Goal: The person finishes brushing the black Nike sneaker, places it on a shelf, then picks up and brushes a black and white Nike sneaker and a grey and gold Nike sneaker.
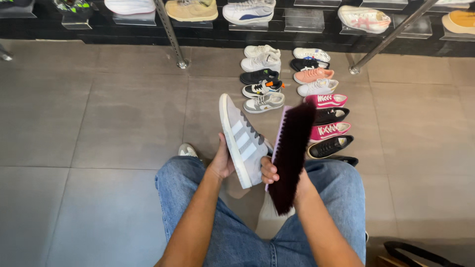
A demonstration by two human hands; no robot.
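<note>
**A:** so what's each hand doing? going left to right

**B:** left hand (222, 160) is wrapped around the sole of a grey sneaker (243, 140) with white stripes, held up over the knees in blue jeans (184, 190). right hand (273, 174) is clamped on a long dark-bristled brush (292, 154), just beside the shoe.

**A:** and the floor?

**B:** two rows of shoes (297, 94) on grey tiles, toward the shelf edge.

Fourteen shoes (297, 94) line the floor in two columns; one brush (292, 155), one held sneaker (243, 141).
</note>
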